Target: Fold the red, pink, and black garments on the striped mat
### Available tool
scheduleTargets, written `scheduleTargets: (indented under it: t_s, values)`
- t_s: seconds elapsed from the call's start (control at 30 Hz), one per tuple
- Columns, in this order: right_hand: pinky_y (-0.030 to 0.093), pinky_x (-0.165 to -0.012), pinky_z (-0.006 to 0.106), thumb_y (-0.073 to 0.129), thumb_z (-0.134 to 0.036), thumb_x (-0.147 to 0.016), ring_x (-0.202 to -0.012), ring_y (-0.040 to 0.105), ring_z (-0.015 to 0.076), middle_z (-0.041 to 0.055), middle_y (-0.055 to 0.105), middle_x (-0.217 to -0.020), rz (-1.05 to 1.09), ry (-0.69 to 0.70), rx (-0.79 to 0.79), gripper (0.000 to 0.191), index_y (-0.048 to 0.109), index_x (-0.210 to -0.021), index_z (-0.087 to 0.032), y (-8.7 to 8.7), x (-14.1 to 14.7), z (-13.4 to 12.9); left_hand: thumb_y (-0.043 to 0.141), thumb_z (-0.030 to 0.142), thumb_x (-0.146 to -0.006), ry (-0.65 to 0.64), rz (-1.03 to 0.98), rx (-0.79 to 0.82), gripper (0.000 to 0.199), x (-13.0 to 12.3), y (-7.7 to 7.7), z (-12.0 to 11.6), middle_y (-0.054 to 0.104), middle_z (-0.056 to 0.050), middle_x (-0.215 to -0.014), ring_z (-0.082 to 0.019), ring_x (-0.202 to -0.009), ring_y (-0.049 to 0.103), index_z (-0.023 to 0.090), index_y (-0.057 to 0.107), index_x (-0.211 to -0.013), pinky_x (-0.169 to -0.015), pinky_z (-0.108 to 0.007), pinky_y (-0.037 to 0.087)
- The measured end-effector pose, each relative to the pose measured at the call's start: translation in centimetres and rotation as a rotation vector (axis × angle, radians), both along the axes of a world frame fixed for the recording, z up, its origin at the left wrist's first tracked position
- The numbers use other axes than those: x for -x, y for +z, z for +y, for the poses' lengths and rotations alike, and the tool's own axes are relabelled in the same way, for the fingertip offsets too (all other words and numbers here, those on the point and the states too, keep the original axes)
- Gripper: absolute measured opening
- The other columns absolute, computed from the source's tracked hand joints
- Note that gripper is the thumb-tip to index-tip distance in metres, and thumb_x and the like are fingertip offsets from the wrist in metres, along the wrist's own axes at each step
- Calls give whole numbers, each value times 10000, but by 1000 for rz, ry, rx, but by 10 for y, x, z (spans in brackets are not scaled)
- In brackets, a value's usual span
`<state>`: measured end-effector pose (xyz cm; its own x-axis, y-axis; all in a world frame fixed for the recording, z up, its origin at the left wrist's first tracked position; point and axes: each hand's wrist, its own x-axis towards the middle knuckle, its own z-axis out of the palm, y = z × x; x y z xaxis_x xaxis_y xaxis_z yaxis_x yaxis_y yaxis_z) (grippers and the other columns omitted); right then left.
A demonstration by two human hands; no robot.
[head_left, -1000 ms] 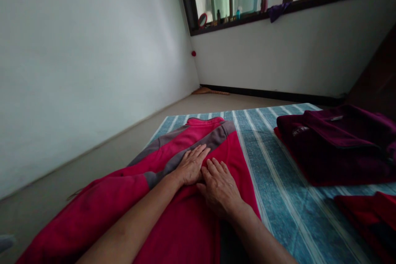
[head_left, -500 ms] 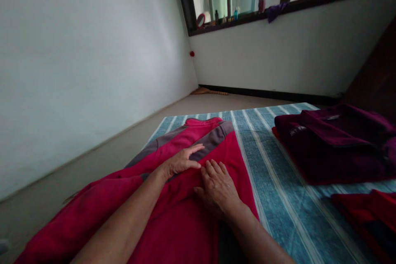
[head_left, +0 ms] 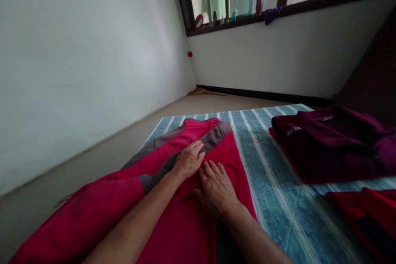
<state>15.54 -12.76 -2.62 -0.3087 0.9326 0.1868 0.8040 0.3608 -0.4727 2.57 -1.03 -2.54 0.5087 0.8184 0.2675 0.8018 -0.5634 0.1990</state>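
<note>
A pink-red jacket (head_left: 182, 222) with grey stripes lies spread on the striped cloth in front of me, its collar at the far end and a sleeve reaching to the lower left. My left hand (head_left: 189, 159) rests on the jacket beside a grey stripe, fingers stretched out and holding nothing. Just right of it, my right hand (head_left: 216, 189) lies flat on the red fabric with its fingers extended. The two hands are close together, the fingertips of each near the other.
A blue-and-white striped cloth (head_left: 272, 173) covers the surface. Folded purple clothing (head_left: 321, 144) is stacked at the right, with a folded red garment (head_left: 365, 214) nearer me. A white wall (head_left: 77, 70) runs along the left. Small items and a flask (head_left: 260, 0) stand on the windowsill.
My left hand has moved slightly right and forward over the jacket, its fingers now lower and closer to my right hand. The right hand stays nearly in place.
</note>
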Motion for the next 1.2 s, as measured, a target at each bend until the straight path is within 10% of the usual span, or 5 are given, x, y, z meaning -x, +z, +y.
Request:
scheduleTargets:
  t_s: [0.33, 0.57, 1.2]
  values:
    - [177, -1140, 492, 512, -440, -890, -1355, 306, 333, 184, 433, -1423, 25, -11, -28, 607, 457, -1371, -73, 1, 1, 1, 304, 512, -926, 78, 244, 193, 631, -35, -6, 21, 337, -158, -1501, -269, -1406, 260, 123, 340, -1421, -1128, -492, 216]
    - [197, -1129, 501, 542, -413, -875, -1347, 310, 333, 167, 411, -1444, 32, -4, -17, 645, 391, -1421, -106, -1, 0, 2, 278, 540, -940, 84, 189, 32, 661, -55, 2, 28, 213, -145, -1554, -256, -1431, 183, 120, 298, -1450, -1135, -428, 226]
    - [239, -1111, 494, 548, -405, -868, -1242, 404, 306, 123, 520, -1321, 79, -16, -64, 551, 481, -1349, -144, 3, 0, 2, 221, 597, -928, 137, 225, 192, 725, -69, -6, 34, 235, -149, -1543, -240, -1428, 201, 115, 252, -1469, -1136, -449, 203]
